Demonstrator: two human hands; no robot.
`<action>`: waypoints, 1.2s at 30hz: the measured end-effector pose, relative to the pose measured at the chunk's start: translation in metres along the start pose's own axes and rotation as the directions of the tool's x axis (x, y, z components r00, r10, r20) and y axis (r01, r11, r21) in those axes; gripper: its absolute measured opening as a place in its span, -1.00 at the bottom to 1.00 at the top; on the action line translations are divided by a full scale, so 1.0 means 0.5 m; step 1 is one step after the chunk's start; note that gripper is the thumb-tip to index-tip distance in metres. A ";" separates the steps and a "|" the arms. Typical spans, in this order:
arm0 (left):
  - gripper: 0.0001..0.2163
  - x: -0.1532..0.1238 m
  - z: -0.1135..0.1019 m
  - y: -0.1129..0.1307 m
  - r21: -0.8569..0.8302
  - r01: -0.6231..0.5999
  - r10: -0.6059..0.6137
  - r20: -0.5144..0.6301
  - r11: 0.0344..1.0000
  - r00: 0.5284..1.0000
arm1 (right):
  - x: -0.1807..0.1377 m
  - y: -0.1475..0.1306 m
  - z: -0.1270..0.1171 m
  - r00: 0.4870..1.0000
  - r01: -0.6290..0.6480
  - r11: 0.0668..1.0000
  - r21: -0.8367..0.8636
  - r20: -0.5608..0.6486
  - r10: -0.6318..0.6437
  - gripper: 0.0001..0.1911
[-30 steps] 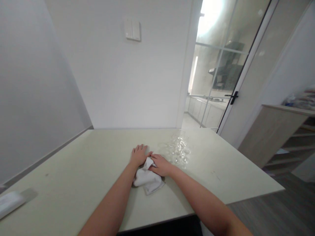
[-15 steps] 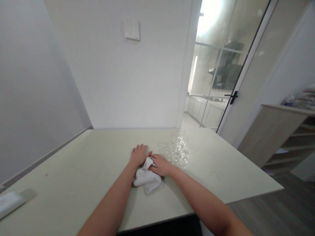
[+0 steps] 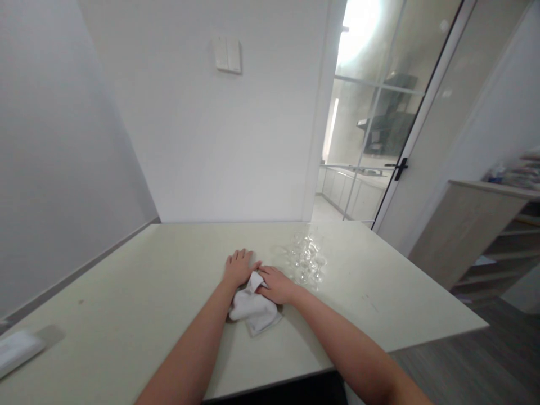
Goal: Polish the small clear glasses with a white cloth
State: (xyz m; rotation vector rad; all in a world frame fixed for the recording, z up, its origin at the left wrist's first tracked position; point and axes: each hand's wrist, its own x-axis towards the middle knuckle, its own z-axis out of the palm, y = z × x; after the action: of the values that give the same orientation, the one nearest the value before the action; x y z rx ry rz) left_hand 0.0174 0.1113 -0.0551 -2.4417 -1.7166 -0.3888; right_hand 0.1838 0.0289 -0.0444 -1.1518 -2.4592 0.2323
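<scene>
A crumpled white cloth (image 3: 253, 307) lies on the pale table (image 3: 139, 292) in front of me. My left hand (image 3: 238, 266) rests flat on the table at the cloth's far left corner, fingers stretched out. My right hand (image 3: 276, 284) lies on the cloth's right side, its fingers curled over the cloth's upper edge. Just beyond my right hand stands a cluster of several clear stemmed glasses (image 3: 307, 256).
A flat white object (image 3: 17, 347) lies near the table's left front corner. White walls close the left and back. A glass door (image 3: 392, 124) stands behind the table at the right, with a wooden shelf unit (image 3: 472, 236) further right.
</scene>
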 end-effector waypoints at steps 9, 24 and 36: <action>-0.46 0.001 -0.002 0.000 0.006 0.015 -0.015 0.034 1.000 0.999 | 0.002 0.001 0.002 1.000 0.011 1.000 -0.007 -0.001 -0.011 -0.61; -0.48 0.000 -0.001 -0.002 0.000 -0.004 0.004 -0.009 1.000 1.000 | 0.003 0.003 0.006 1.000 0.008 1.000 0.006 -0.002 -0.008 -0.56; -0.65 0.014 -0.045 0.022 -0.229 -0.026 0.007 -0.087 0.973 0.996 | 0.002 0.002 0.007 1.000 0.000 1.000 0.010 -0.015 0.000 -0.61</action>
State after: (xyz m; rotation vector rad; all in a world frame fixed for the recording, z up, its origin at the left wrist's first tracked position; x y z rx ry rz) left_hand 0.0268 0.1082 -0.0314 -2.5494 -1.7005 -0.7168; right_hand 0.1822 0.0305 -0.0473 -1.1449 -2.4422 0.2352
